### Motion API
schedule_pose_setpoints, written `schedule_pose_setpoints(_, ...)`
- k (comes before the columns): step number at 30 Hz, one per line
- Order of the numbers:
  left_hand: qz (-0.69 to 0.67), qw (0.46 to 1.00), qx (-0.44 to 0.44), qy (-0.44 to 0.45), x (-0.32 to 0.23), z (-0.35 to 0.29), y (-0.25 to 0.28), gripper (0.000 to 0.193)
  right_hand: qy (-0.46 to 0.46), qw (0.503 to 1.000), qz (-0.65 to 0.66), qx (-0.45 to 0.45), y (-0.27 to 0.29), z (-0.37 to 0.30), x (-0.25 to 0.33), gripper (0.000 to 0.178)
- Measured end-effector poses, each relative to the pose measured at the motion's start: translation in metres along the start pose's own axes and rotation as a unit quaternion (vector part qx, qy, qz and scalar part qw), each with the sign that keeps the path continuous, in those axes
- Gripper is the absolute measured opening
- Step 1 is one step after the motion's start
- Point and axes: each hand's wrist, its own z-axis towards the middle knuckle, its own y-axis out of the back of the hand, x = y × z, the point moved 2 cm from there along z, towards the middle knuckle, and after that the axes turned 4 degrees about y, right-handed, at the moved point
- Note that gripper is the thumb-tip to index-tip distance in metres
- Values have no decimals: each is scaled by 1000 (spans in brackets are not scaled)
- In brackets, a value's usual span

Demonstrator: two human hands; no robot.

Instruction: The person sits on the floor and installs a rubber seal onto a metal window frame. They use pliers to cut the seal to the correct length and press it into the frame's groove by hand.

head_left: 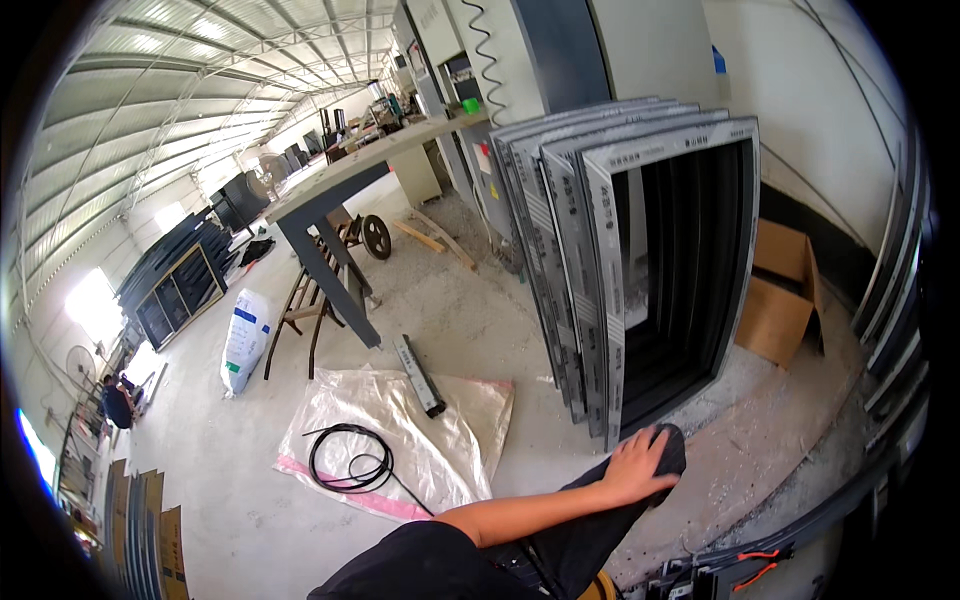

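My left hand [636, 468] lies palm down on my dark-trousered knee [672, 450], its fingers spread and holding nothing. Just beyond it stands a row of dark grey window frames [600, 250], upright and leaning together, with printed protective film on their faces. A coil of thin black cord or strip [350, 486] lies left of my forearm on a whitish woven plastic sheet [470, 410]. One end of it runs toward my arm and passes out of sight there. On the same sheet rests a short grey bar [418, 376]. My right hand is out of the picture.
Orange-handled tools [758, 566] lie at the lower right. A cardboard box [775, 310] sits behind the frames. A grey-legged workbench [330, 260], a hand cart [310, 290] and a white sack [244, 340] stand ahead. A person [117, 402] crouches far left.
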Motion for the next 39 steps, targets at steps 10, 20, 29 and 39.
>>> schedule_pose_setpoints(10,115,991,-40,-58,-28,-9,5,85,53,999,14,2,-34,38,91,42)
schedule_pose_setpoints(20,141,986,-61,-63,-27,-17,3,83,17,1000,-2,-7,-36,42,75,39)
schedule_pose_setpoints(29,113,991,-8,-69,-29,-4,6,84,-29,999,-17,-15,-33,41,48,35)
schedule_pose_setpoints(39,-34,998,-38,20,-5,27,-4,58,-77,996,-35,-19,-32,34,17,32)
